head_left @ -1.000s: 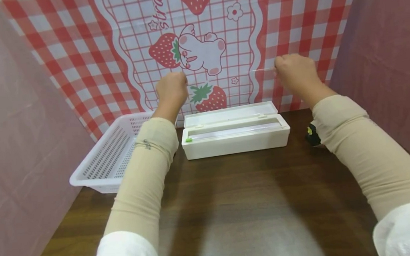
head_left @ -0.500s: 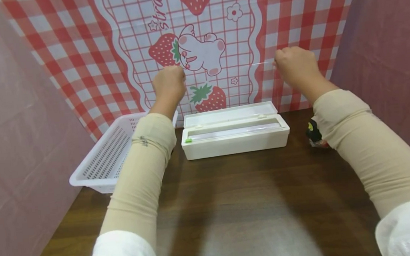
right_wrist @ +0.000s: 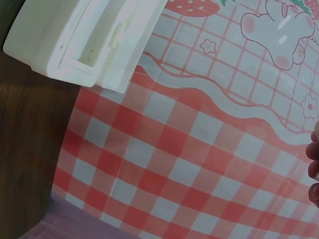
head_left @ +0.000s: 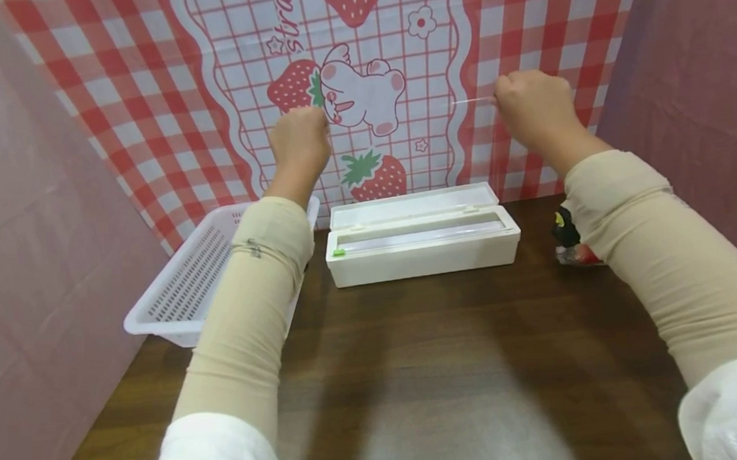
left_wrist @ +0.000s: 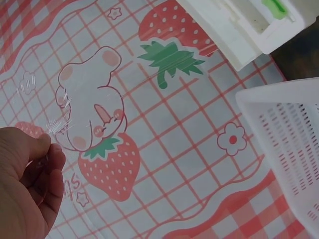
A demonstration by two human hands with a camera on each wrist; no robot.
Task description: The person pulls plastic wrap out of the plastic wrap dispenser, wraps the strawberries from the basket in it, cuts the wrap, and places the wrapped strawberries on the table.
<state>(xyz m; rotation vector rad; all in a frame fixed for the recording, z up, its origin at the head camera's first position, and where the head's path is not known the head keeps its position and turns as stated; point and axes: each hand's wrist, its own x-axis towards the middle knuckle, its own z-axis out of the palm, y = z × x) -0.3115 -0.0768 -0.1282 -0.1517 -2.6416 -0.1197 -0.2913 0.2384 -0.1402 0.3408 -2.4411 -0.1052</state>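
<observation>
I had both hands raised above the white dispenser box (head_left: pixel 423 244), which sat open on the desk (head_left: pixel 431 369) with its lid tilted back against the strawberry cloth (head_left: pixel 355 58). My left hand (head_left: pixel 300 145) was clenched on one top corner of the clear film (head_left: pixel 472 101), thumb and forefinger pinching it; the left wrist view showed the film crinkled at the fingers (left_wrist: pixel 47 142). My right hand (head_left: pixel 536 112) pinched the opposite corner, and the film's top edge showed only as a thin bright line running inward from that fist. The sheet hung between the two hands and ran down toward the box's slot, nearly invisible against the cloth.

To do this pull well, I judged that both hands had to rise level and evenly, so the sheet came off the roll square rather than skewed. Tension needed to stay light and steady across the width; slack would have let the film fold and cling to itself. The white basket (head_left: pixel 200 279) stood just beside the box on the left, and a small dark object (head_left: pixel 567 239) lay near my right sleeve.
</observation>
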